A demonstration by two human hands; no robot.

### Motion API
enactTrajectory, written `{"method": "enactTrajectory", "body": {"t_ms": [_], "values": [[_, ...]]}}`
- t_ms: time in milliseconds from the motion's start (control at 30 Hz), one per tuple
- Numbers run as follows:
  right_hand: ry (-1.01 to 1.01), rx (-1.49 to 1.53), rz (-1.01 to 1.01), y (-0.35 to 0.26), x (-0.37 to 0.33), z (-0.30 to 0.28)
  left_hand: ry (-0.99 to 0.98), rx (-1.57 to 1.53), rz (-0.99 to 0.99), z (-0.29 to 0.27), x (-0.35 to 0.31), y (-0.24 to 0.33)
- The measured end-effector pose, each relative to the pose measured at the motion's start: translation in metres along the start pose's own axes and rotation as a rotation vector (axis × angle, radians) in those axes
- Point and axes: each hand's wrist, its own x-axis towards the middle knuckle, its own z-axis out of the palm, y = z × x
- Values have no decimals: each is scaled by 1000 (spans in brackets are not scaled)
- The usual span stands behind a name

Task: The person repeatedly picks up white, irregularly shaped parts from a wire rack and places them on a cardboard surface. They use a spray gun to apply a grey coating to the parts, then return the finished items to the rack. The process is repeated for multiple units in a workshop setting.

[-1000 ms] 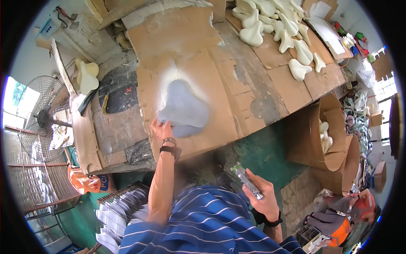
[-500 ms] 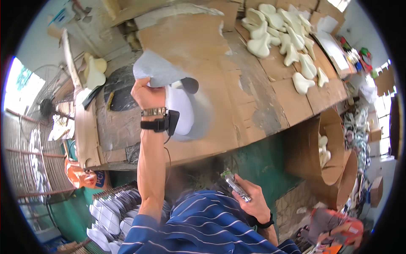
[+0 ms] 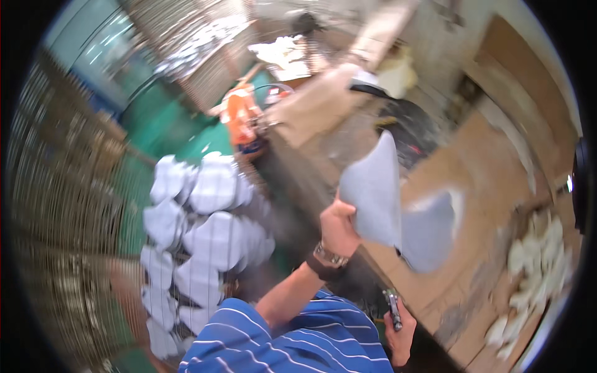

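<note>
My left hand [image 3: 341, 225] is closed on the edge of a pale grey, curved sheet piece [image 3: 374, 193], raised over the near edge of the table. Beside and below that piece, a rounded grey patch [image 3: 429, 231] with a whitish rim shows on the cardboard; I cannot tell whether it is a separate sheet. Low in the view, near my body, my right hand [image 3: 401, 332] grips a small metal spray gun [image 3: 393, 311], its front tipped toward the table.
Cardboard [image 3: 460, 273] covers the table. Several cream saddle-shaped pieces [image 3: 535, 267] lie at its right. A wire rack [image 3: 140, 217] with several pale saddle-shaped pieces [image 3: 214, 239] stands at my left. An orange bag [image 3: 239, 115] sits on the green floor beyond it.
The view has swung left toward the rack. My left hand has lifted the grey piece away from the tabletop. The spray gun stays in my right hand, low near my body.
</note>
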Motion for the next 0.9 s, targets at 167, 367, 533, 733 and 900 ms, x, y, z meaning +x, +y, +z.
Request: {"method": "enactTrajectory", "body": {"t_ms": [167, 367, 533, 733, 900], "values": [[-238, -149, -6, -18, 18, 29, 239, -149, 290, -69, -81, 96], [-456, -286, -95, -12, 67, 68, 469, -176, 792, -110, -173, 209], [-572, -275, -49, -77, 92, 120, 644, -5, 1192, -157, -231, 344], [-708, -283, -133, -141, 106, 181, 752, 105, 1547, -243, -345, 513], [-729, -295, -275, -100, 127, 204, 848, 2, 1652, -360, -433, 536]]}}
